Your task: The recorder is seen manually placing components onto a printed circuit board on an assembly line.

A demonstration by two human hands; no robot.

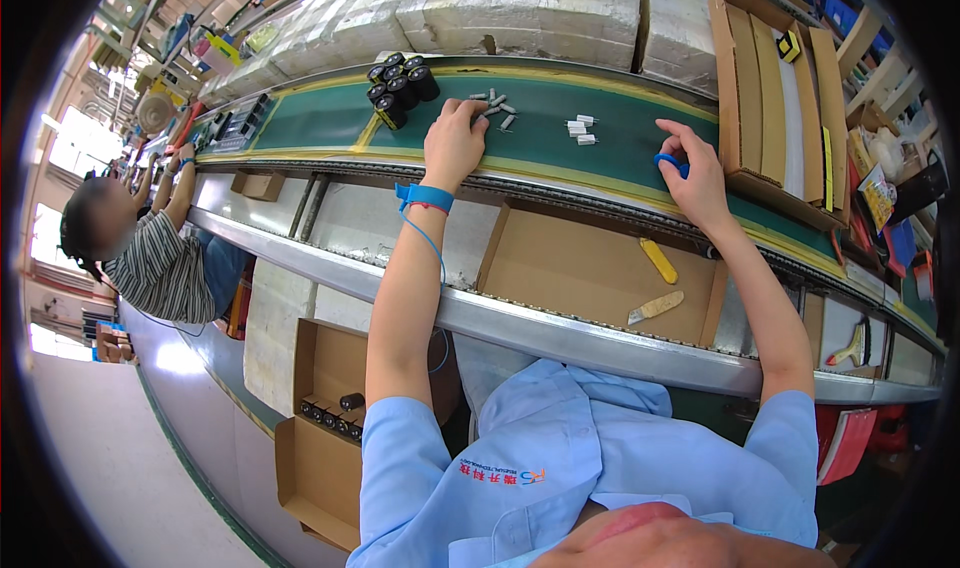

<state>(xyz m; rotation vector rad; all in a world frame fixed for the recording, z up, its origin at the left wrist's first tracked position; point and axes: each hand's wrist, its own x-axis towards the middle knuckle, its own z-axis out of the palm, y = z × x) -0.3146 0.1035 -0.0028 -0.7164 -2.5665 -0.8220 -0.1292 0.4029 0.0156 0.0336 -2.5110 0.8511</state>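
My left hand (455, 146), with a blue wrist strap (426, 199), rests on the green belt (545, 150) with its fingers curled down. Its fingertips are beside several small grey cylinders with thin leads (503, 108); whatever they pinch is hidden. Just left of it stands a cluster of black cylindrical capacitors (402, 90). Farther right, my right hand (697, 176) is raised over the belt, its fingers curled round a small blue object (673, 165) whose kind I cannot make out. Several white block-shaped components with leads (580, 130) lie between the hands.
A cardboard box with dividers (780, 98) stands at the right. Below the belt, a shallow carton (570, 268) holds a yellow cutter (658, 261) and a tan-handled tool (656, 308). White foam blocks (520, 13) line the far side. Another person (165, 258) works at the left.
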